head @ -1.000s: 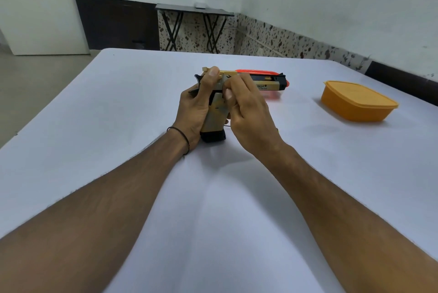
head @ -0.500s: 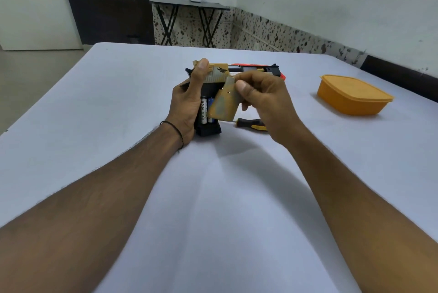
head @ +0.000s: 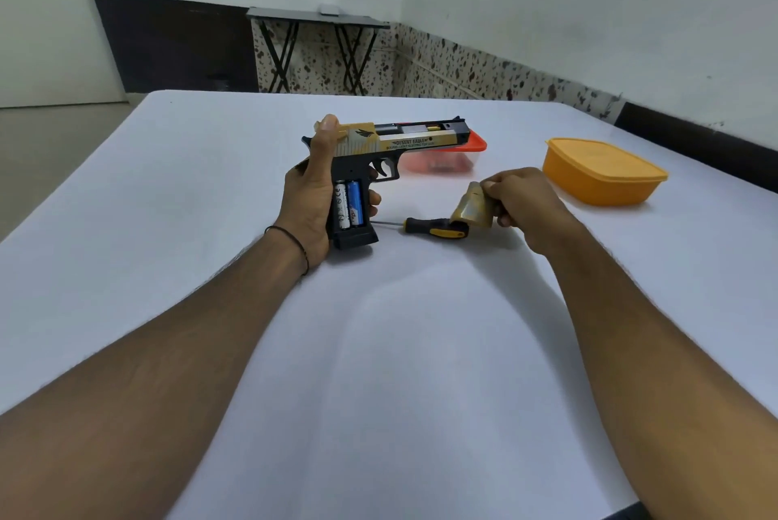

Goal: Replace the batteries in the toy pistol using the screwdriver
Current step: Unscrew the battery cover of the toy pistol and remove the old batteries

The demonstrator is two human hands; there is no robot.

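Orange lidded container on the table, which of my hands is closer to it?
Right. The right hand, holding the battery cover, is just left of the orange lidded container in the head view; the left hand grips the toy pistol farther left.

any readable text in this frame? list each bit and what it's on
"DESERT EAGLE": on the slide of the toy pistol.
Smaller line printed just under it: too blurred to read.
White battery in the open grip: dark print, too small to read.
Blue battery beside it: a red and white mark, not legible.
No text shows on the battery cover, screwdriver or orange box.
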